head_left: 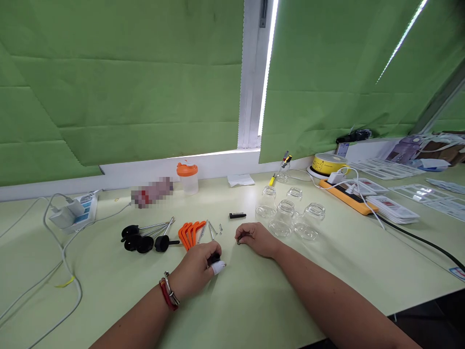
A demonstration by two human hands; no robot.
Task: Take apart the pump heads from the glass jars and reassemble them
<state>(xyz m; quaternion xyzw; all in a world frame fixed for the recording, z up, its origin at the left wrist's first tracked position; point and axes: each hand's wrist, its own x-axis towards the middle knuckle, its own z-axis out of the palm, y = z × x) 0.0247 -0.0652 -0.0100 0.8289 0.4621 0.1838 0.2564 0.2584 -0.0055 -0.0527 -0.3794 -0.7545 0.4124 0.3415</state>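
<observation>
My left hand (198, 266), with white wrap on one digit, is closed around a black part (214, 258) that is mostly hidden by the fingers. Across from it, my right hand (258, 239) pinches a small dark piece (239, 240), too small to name. Left of my hands lie several black round parts (145, 245) with metal rods, and a row of orange crank-shaped handles (188, 235). Loose metal rods (202, 231) and tiny metal pieces (220, 229) lie beside the handles. Beyond my right hand is a black toothed strip (237, 215).
Several clear glass jars (286, 220) stand right of my right hand. An orange-lidded cup (188, 180) and folded white paper (240, 180) are by the wall. A white power strip (87, 209) with cables sits left; an orange power strip (348, 198) and yellow round container (329, 165) sit right.
</observation>
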